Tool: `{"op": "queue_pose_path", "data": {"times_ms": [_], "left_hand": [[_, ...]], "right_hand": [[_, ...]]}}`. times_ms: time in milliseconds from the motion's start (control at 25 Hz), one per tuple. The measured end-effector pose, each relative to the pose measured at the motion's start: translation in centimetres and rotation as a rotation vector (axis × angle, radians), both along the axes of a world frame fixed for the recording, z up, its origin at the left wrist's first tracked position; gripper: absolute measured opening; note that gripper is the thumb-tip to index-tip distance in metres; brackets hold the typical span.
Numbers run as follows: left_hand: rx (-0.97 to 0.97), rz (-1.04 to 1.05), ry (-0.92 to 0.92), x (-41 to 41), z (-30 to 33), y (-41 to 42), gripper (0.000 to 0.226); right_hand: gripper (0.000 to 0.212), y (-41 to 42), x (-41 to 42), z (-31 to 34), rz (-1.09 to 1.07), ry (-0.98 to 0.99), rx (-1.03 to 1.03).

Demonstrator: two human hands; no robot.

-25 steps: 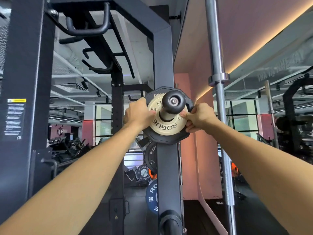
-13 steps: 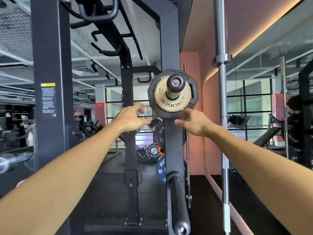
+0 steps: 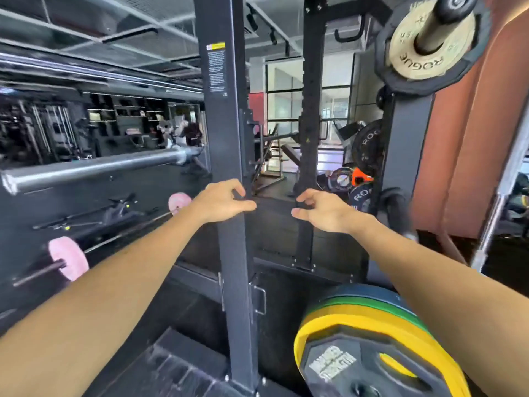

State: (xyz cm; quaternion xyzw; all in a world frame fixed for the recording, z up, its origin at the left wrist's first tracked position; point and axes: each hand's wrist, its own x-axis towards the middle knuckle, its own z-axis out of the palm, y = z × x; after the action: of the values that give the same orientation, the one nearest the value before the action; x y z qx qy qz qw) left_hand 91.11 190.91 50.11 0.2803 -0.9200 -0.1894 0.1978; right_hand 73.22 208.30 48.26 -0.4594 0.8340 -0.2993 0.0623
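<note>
A small gold Rogue plate [image 3: 420,57] sits on a storage peg [image 3: 442,21] in front of a larger black plate [image 3: 385,67], at the top right of the head view. My left hand [image 3: 221,202] hangs in the air in front of a black rack upright [image 3: 226,138], fingers loosely curled and holding nothing. My right hand [image 3: 323,209] is beside it at the same height, also loosely curled and empty. Both hands are well below and left of the gold plate.
A steel barbell sleeve [image 3: 94,169] juts in from the left. Stacked yellow, green and blue plates [image 3: 357,319] lie at the lower right with a black plate [image 3: 355,365] on them. A barbell with pink plates [image 3: 68,260] lies on the dark floor. More Rogue plates [image 3: 367,147] hang on the rack.
Both hands let go of the gold plate on the peg and dropped down. My view swung left and down, so the plate now sits at the top right.
</note>
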Motion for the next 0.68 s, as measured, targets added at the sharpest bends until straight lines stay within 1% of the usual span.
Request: {"op": "queue_pose_path", "data": {"times_ms": [120, 240, 360, 560, 680], "left_hand": [[0.062, 0.102, -0.05, 7.0, -4.7, -2.5, 0.044], [0.175, 0.207, -0.081, 14.6, -10.0, -4.6, 0.044], [0.298, 0.321, -0.153, 23.2, -15.9, -6.4, 0.046], [0.477, 0.426, -0.258, 35.0, -24.8, -7.9, 0.048], [0.619, 0.473, -0.32, 41.1, -31.0, -7.1, 0.052]], "right_hand": [[0.047, -2.8, 4.6, -4.6, 0.054, -0.089, 0.039], [0.044, -5.5, 9.3, -9.8, 0.087, -0.159, 0.082], [0.042, -8.7, 15.5, -15.9, 0.152, -0.245, 0.167], [0.049, -11.5, 25.8, -24.5, 0.233, -0.313, 0.392], [0.051, -11.7, 30.8, -30.0, 0.287, -0.304, 0.53]]}}
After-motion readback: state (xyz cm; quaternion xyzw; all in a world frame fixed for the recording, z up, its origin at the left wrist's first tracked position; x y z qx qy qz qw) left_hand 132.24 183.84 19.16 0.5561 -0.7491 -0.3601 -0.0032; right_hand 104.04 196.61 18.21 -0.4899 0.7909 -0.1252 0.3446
